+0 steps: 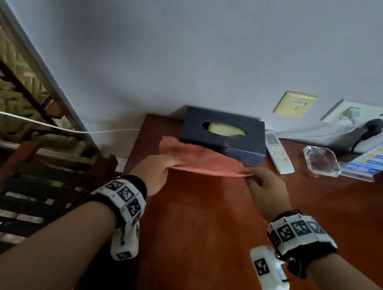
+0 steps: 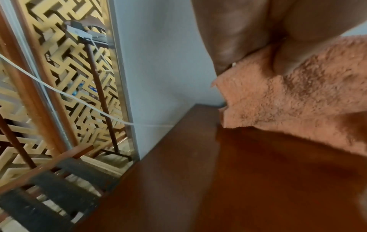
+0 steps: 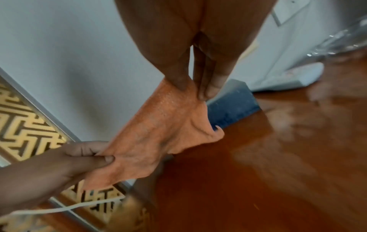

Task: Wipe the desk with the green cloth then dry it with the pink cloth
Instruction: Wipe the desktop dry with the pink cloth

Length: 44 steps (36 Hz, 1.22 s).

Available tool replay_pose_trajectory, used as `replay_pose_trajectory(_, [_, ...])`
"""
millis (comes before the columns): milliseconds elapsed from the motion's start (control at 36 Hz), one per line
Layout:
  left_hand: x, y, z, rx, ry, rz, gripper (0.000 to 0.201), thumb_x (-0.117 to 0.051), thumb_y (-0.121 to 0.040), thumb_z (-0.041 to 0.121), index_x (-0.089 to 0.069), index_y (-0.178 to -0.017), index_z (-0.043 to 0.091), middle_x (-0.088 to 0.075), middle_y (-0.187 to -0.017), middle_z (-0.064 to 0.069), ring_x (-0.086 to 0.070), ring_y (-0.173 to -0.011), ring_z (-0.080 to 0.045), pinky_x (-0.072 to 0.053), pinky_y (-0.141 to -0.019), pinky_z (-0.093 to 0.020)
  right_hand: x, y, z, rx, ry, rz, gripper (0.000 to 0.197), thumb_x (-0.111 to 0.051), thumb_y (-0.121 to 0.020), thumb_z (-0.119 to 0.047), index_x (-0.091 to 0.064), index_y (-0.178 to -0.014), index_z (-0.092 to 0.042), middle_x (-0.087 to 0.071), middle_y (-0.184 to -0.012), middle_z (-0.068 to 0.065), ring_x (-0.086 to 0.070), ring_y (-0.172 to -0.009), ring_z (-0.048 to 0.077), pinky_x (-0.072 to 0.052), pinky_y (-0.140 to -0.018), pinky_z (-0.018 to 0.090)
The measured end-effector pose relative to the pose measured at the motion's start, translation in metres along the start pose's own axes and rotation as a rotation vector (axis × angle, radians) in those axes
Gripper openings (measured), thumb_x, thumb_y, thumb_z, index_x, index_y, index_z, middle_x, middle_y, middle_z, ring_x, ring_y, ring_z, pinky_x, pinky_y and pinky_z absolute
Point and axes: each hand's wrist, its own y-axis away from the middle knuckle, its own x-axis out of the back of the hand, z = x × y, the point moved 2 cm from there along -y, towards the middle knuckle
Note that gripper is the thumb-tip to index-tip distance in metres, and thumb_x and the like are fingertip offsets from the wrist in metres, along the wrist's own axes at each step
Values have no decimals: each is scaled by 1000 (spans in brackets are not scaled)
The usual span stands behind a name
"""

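The pink cloth [image 1: 204,159] is stretched between both hands just above the reddish wooden desk [image 1: 212,220], in front of the tissue box. My left hand [image 1: 158,167] pinches its left near corner, and my right hand [image 1: 258,178] pinches its right near corner. In the left wrist view the fluffy pink cloth [image 2: 288,100] hangs from my fingers over the desk [image 2: 258,180]. In the right wrist view the pink cloth [image 3: 157,135] runs from my right fingertips [image 3: 208,87] down to my left hand [image 3: 87,155]. No green cloth is in view.
A dark blue tissue box [image 1: 223,134] stands at the back of the desk against the wall. To its right lie a white remote [image 1: 279,154], a glass ashtray [image 1: 321,159] and a blue card stand [image 1: 378,157]. A slatted wooden rack [image 1: 27,196] stands left of the desk edge.
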Motion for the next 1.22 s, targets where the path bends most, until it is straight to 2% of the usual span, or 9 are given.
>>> replay_pose_trajectory(194, [-54, 22, -28, 65, -51, -320, 45, -36, -97, 3, -53, -134, 24, -48, -141, 2, -43, -131, -13, -28, -108, -22, -35, 48, 40, -155, 91, -186, 26, -55, -89, -1, -72, -100, -17, -65, -107, 1, -60, -98, 16, -45, -86, 26])
replay_pose_trajectory(333, [-58, 35, -32, 32, -50, -503, 43, -53, -91, 39, -51, -133, 31, -44, -143, 12, -38, -132, -6, -28, -111, -27, -38, 67, 44, -177, 255, -305, 30, -52, -90, -8, -68, -112, -22, -62, -115, -5, -57, -99, 7, -43, -89, 20])
replay_pose_trajectory(389, [-55, 31, -30, 27, -50, -472, 47, -50, -89, 51, -52, -131, 31, -50, -138, 12, -46, -126, -4, -35, -108, -29, -38, 64, 38, -153, 272, -270, 32, -52, -90, -9, -65, -115, -25, -62, -118, -6, -56, -102, 8, -46, -94, 26])
replay_pose_trajectory(472, [-53, 16, -24, -27, -79, -241, 38, -43, -97, 37, -51, -132, 25, -50, -138, 9, -45, -126, -5, -34, -105, -25, -47, 50, 24, -108, 273, -233, 41, -48, -91, -9, -55, -129, -24, -56, -130, -4, -49, -119, 12, -39, -106, 34])
replay_pose_trajectory(528, [-59, 4, -22, -36, -97, -148, 40, -40, -99, 25, -44, -139, 23, -39, -147, 4, -34, -136, -10, -28, -110, -26, -62, 38, 11, -57, 271, -246, 50, -44, -92, -5, -45, -139, -22, -49, -139, -2, -41, -129, 13, -31, -111, 30])
replay_pose_trajectory(694, [-92, -12, -35, 16, -320, -250, 60, -32, -102, 26, -1, -152, 18, 11, -158, -7, 10, -146, -21, -2, -117, -36, -121, 8, -6, 49, 385, -345, 66, -40, -96, -5, -11, -152, -24, -6, -160, 2, -4, -147, 21, -8, -117, 36])
replay_pose_trajectory(833, [-102, -15, -47, 16, -454, -280, 65, -25, -102, 38, 15, -149, 17, 27, -154, -9, 23, -142, -23, 10, -114, -37, -142, -12, 21, 48, 541, -438, 70, -35, -99, -43, 11, -150, -31, 25, -156, 1, 21, -144, 23, 12, -112, 37])
replay_pose_trajectory(917, [-105, -17, -55, 29, -481, -309, 65, -18, -100, 47, 23, -146, 23, 36, -150, -6, 30, -139, -23, 16, -113, -38, -141, -16, 45, 79, 661, -478, 70, -7, -83, -71, 27, -137, -42, 40, -148, -5, 31, -140, 20, 20, -111, 38])
replay_pose_trajectory(1222, [-101, -38, -62, 76, -463, -287, 67, -17, -91, 67, 27, -138, 45, 43, -142, 4, 35, -136, -26, 22, -108, -41, -133, -38, 55, 23, 657, -434, 65, -19, -88, -70, 24, -135, -54, 32, -153, -7, 32, -140, 18, 18, -114, 43])
